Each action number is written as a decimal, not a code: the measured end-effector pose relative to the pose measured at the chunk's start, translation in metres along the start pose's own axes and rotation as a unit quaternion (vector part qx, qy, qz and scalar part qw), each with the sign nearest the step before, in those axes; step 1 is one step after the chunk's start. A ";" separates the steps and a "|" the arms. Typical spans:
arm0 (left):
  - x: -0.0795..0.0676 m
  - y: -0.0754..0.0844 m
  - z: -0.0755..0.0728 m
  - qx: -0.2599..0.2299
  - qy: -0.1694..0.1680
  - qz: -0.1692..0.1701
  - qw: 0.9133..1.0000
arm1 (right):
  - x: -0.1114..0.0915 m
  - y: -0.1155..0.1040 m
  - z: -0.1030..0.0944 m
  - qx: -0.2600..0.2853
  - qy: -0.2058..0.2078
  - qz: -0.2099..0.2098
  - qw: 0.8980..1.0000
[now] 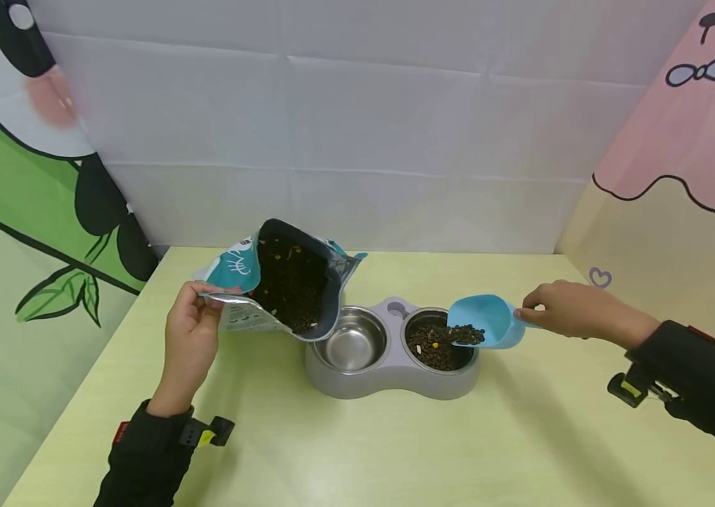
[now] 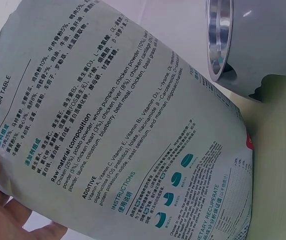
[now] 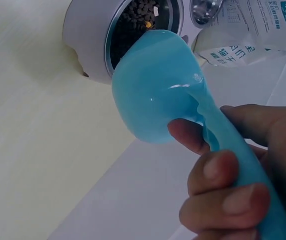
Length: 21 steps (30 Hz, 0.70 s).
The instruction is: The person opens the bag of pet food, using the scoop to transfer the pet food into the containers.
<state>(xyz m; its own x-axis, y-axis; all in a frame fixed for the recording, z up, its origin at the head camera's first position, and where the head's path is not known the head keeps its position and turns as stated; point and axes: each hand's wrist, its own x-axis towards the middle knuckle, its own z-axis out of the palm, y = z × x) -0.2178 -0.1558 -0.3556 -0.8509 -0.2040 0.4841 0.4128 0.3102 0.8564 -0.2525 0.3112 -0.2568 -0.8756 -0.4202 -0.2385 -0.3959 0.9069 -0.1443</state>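
Note:
In the head view my left hand (image 1: 193, 338) grips the edge of a pet food bag (image 1: 240, 271), whose wide mouth faces me and shows brown kibble inside. My right hand (image 3: 223, 195) has its fingers curled round the handle of a blue scoop (image 3: 158, 85). The scoop tips over the right bowl of a grey double pet feeder (image 1: 392, 384), with kibble (image 1: 466, 334) at its lip. More kibble (image 1: 435, 352) lies in that bowl. The left steel bowl (image 1: 354, 341) holds nothing. Printed text covers the bag's back (image 2: 117, 120) in the left wrist view.
The feeder stands on a pale yellow table (image 1: 357, 451). Behind it hangs a creased white cloth (image 1: 370, 127). Cartoon-printed panels, a green one (image 1: 28, 183) on the left and a pink one (image 1: 680, 141) on the right, flank the table.

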 end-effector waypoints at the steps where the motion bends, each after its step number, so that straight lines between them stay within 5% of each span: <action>1: 0.000 0.000 0.000 -0.002 0.000 0.000 1.000 | 0.001 -0.001 -0.001 -0.006 0.002 -0.004 1.000; 21: 0.000 0.003 -0.002 0.003 0.000 0.000 1.000 | -0.002 -0.015 -0.007 -0.069 0.038 -0.019 0.997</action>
<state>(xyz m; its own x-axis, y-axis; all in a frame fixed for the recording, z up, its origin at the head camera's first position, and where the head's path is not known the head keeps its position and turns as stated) -0.2159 -0.1564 -0.3530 -0.8505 -0.2041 0.4847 0.4117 0.3150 0.8551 -0.2465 0.2992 -0.2476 -0.8755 -0.4555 -0.1612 -0.4591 0.8883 -0.0165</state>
